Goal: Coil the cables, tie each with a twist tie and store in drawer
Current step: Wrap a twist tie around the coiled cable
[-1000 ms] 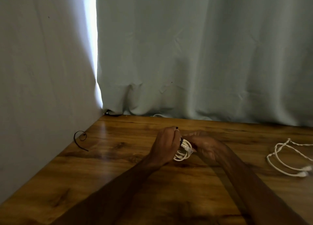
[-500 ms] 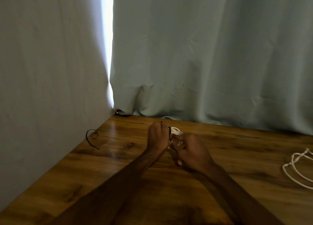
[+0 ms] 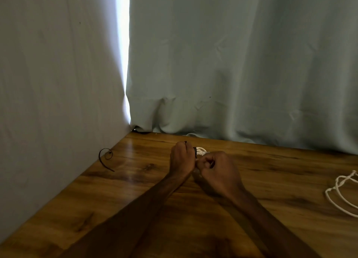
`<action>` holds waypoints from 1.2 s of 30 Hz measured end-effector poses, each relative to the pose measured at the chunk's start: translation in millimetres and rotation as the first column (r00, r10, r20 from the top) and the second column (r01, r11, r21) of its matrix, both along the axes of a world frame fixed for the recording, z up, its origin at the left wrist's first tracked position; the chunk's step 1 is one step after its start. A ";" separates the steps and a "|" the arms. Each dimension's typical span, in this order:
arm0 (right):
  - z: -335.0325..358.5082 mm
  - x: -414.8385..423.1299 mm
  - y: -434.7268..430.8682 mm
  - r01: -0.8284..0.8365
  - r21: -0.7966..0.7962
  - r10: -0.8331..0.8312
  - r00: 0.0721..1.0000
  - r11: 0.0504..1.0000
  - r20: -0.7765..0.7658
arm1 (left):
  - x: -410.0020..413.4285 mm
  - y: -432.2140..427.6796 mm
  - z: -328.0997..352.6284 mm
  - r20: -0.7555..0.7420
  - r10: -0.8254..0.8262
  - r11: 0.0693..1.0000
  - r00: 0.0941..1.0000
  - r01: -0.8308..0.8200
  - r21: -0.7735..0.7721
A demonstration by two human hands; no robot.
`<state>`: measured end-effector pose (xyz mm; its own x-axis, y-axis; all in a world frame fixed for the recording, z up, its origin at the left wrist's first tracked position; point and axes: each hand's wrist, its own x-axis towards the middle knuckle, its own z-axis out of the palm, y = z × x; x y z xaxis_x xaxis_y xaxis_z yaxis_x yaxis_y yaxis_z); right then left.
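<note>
Left hand point(image 3: 182, 158) and right hand point(image 3: 219, 170) both grip the small white coiled cable point(image 3: 200, 151) over the table point(image 3: 135, 199), just before the curtain's hem point(image 3: 213, 129); spare twist tie point(image 3: 106, 157) lies left, beside the table edge; a second cable point(image 3: 342, 191) lies right at the frame edge; bare wood between.

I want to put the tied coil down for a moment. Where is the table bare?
Bare wood lies between the black twist tie by the left wall and the left hand, and again between the right hand and the loose white cable at the right edge. The middle is crowded: both hands close on the small white coil.
</note>
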<state>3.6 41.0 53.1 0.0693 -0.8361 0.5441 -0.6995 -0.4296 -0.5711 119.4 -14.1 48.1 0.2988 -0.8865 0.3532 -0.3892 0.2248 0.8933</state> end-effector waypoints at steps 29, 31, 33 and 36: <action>21.6 -25.8 -7.7 -0.144 -0.036 0.133 0.746 0.989 0.653 | -9.8 6.5 -1.7 0.123 -0.333 0.915 0.935 0.352 -0.195; 21.6 -26.1 -8.1 -0.150 -0.036 0.138 0.754 0.988 0.642 | -8.3 7.1 -0.8 0.138 -0.338 0.912 0.931 0.360 -0.197; 22.0 -26.8 -7.5 -0.149 -0.029 0.133 0.761 0.988 0.635 | -6.6 6.5 -1.6 0.177 -0.330 0.905 0.927 0.364 -0.220; 23.2 -28.3 -7.0 -0.145 -0.018 0.122 0.751 0.989 0.649 | -5.8 5.0 -3.4 0.218 -0.352 0.885 0.910 0.400 -0.239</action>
